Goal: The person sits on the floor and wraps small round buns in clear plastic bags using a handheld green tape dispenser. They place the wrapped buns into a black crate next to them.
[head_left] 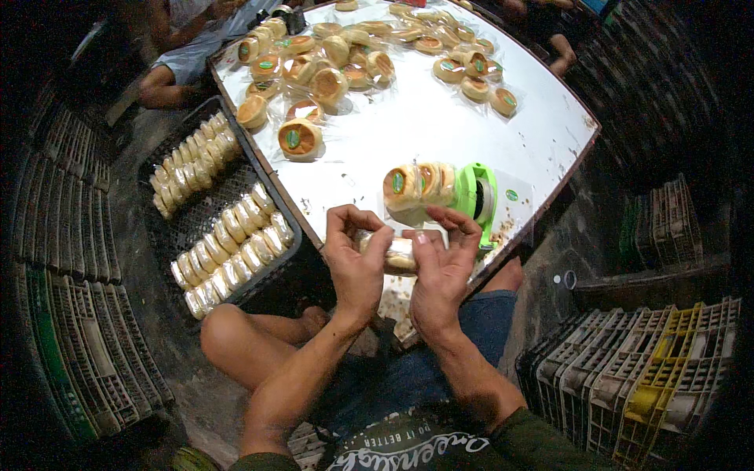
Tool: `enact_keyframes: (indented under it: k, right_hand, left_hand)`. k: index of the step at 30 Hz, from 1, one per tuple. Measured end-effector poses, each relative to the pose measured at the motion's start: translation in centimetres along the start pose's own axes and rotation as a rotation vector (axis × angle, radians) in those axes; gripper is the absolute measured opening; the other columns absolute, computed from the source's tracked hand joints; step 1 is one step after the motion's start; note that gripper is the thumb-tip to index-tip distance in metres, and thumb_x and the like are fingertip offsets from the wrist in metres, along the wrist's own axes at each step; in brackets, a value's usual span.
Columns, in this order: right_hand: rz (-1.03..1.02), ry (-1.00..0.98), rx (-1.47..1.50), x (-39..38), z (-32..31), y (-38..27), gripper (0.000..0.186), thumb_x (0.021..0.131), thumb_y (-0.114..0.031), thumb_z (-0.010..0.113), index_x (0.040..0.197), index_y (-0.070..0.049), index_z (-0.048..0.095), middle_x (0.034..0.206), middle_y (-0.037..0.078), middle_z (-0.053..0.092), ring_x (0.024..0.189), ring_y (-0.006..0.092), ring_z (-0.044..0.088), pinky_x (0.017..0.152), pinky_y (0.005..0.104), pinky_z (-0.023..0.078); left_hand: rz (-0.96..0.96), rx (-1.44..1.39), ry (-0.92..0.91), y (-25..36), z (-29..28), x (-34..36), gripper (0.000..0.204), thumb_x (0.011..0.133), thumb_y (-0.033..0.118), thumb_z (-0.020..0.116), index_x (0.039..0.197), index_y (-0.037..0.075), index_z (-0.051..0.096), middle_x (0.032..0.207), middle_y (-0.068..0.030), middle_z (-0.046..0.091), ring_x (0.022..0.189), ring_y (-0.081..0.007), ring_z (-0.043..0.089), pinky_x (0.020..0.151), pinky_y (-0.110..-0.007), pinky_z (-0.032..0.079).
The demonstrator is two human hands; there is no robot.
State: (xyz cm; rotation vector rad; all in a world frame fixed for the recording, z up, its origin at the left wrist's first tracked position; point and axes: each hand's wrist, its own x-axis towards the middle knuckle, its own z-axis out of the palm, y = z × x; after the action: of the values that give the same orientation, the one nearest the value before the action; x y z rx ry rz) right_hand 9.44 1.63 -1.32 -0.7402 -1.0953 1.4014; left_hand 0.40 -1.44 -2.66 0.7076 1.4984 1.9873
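Note:
Between my left hand (357, 255) and my right hand (444, 263) is a round bun in clear plastic wrap (400, 253), held over the table's near corner. Both thumbs press on the wrapper, with the fingers curled around its ends. Just beyond my hands, a short row of wrapped buns (424, 184) stands on edge; green round stickers show on them. Right beside that row is a bright green tape dispenser (485, 200). Farther off, a loose heap of wrapped, browned buns (328, 82) covers the left back of the white table (377, 141).
At my left, a black plastic crate (263, 169) holds rows of wrapped buns (232, 243). Stacked crates (636, 377) stand at right, with more crates (86, 345) at left. A green sticker (512, 195) lies near the table's right edge. Other people (177, 63) sit across the table.

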Motion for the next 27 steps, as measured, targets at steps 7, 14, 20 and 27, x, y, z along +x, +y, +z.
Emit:
enact_keyframes:
  k: [7,14,20,27]
  right_hand:
    - [0.225,0.190,-0.981,5.9,-14.1,1.9,0.036,0.092,-0.030,0.062,0.106,0.003,0.060,0.102,0.017,0.063,0.102,0.0245,0.057,0.091,0.0387,0.044]
    - [-0.042,0.142,-1.113,8.7,-16.5,4.4,0.032,0.084,-0.027,0.068,0.080,0.004,0.065,0.088,0.017,0.061,0.092,0.0275,0.057,0.085,0.0368,0.044]
    - [0.480,0.128,-0.630,0.8,-16.3,5.3,0.030,0.094,-0.022,0.061,0.086,0.006,0.065,0.086,0.008,0.063,0.086,0.0141,0.056,0.077,0.0319,0.046]
    - [-0.008,-0.174,-0.421,1.4,-2.8,3.3,0.018,0.089,-0.012,0.062,0.105,-0.003,0.059,0.110,0.010,0.055,0.102,0.0212,0.054,0.093,0.0336,0.043]
  left_hand:
    - [-0.104,-0.010,0.038,-0.3,-1.0,1.2,0.032,0.084,0.005,0.062,0.114,0.002,0.053,0.087,-0.0039,0.057,0.079,-0.0121,0.055,0.072,-0.026,0.047]
    - [-0.095,0.164,0.067,-4.7,-0.1,2.2,0.024,0.086,0.006,0.062,0.107,-0.001,0.054,0.086,-0.0026,0.054,0.076,-0.0094,0.051,0.068,-0.024,0.043]
    - [-0.148,0.114,0.035,-4.5,0.4,1.8,0.022,0.088,0.007,0.061,0.108,-0.001,0.055,0.085,-0.0030,0.054,0.078,-0.0104,0.051,0.072,-0.026,0.044]
    - [0.029,0.287,0.053,-3.0,0.6,1.6,0.023,0.086,0.006,0.060,0.106,0.000,0.053,0.086,-0.0063,0.056,0.078,-0.0140,0.054,0.072,-0.029,0.046]
